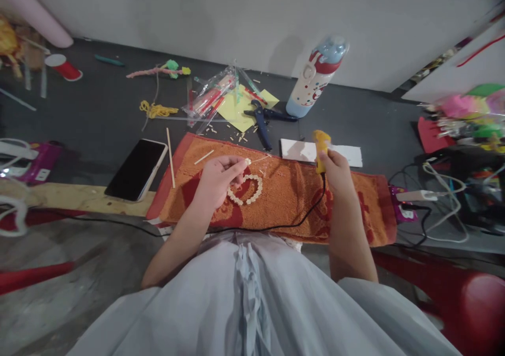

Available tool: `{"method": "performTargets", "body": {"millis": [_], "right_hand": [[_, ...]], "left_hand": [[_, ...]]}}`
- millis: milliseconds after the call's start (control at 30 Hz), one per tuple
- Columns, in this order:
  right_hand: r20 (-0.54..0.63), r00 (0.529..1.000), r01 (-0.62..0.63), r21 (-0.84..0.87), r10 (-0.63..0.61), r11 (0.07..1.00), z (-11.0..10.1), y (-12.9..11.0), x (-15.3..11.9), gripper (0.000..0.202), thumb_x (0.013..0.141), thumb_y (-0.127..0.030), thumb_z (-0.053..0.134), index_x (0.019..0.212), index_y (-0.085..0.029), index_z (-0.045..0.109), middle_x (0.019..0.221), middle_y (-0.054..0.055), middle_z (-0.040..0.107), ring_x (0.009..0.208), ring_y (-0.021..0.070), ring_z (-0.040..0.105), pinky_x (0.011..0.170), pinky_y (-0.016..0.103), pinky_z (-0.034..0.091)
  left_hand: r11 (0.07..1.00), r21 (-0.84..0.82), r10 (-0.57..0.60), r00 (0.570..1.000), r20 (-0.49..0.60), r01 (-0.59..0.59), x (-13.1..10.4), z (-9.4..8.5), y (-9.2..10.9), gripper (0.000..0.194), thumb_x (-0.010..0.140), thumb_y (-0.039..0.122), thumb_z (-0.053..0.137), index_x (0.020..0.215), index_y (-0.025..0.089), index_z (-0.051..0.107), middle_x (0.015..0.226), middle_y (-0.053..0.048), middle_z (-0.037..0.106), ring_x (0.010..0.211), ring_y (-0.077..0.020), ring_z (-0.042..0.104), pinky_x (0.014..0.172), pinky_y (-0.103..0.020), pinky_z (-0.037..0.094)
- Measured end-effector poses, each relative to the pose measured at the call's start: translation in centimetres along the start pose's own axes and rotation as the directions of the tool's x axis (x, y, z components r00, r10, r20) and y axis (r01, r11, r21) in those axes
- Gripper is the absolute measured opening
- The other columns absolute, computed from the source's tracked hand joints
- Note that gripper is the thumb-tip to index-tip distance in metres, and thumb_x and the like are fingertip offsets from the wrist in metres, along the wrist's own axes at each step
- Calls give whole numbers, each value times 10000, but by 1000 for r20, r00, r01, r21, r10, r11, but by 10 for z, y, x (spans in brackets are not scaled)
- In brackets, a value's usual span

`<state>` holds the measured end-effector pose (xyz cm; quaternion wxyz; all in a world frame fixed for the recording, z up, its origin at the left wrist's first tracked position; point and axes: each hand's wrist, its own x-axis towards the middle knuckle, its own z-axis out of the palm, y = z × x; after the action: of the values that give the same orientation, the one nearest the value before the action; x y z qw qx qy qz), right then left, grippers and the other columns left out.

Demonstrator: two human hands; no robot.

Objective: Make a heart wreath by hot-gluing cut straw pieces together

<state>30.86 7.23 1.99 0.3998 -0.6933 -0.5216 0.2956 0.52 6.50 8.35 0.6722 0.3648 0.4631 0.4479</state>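
My left hand is closed in a pinch on a small cream-coloured piece. A thin pale strand or stick reaches right from the fingertips. Just below these fingers is a heart-shaped ring of small cream pieces, partly hidden by the hand; whether it touches the hand I cannot tell. My right hand is wrapped round a yellow glue gun, its black cord trailing left over the orange towel. Behind the glue gun lies a white strip.
Blue-handled cutters lie near a patterned bottle and a yellow paper with bagged sticks. Small cut bits are scattered there. A phone and a thin stick lie left. Power strip and cables are right.
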Motion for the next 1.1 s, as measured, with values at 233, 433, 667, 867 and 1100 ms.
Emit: {"method": "performTargets", "body": {"millis": [233,433,667,867,1100], "right_hand": [[8,999,-36,483,37,875,6,-20,-13,390,755,-584,585,893,-219,581,690,-25,439,600,125,451,585,281,406],[148,987,-12,460,-64,888,17,-49,-35,354,770,-558,630,854,-214,622,622,-28,474,575,123,448,556,277,389],[359,922,-12,409,-149,912,20,-75,-54,389,769,-586,655,694,-205,643,604,15,627,523,136,540,505,279,437],[430,875,37,397,-222,917,24,-87,-68,395,830,-577,602,734,-203,686,656,30,677,570,152,591,542,285,480],[444,856,130,310,-264,942,26,-88,-71,478,874,-597,527,665,-191,669,632,25,637,591,154,576,575,286,452]], "left_hand": [[1000,16,-13,1000,-5,13,3,4,-3,329,582,400,808,675,142,625,510,41,553,427,-44,468,407,-170,340],[1000,-24,3,1000,-15,-3,7,-2,-6,319,620,406,802,702,150,630,501,40,557,436,-44,483,419,-162,328],[996,-91,-9,998,-57,3,5,-5,2,351,531,385,840,630,156,593,474,58,526,412,-24,452,399,-142,321],[992,-120,-42,996,-83,32,-1,-5,11,358,499,354,854,601,160,571,503,56,535,410,-17,458,375,-134,296],[986,-164,-47,997,-61,37,-6,-6,15,359,505,344,857,612,155,572,523,58,538,411,-9,452,385,-132,313]]}}
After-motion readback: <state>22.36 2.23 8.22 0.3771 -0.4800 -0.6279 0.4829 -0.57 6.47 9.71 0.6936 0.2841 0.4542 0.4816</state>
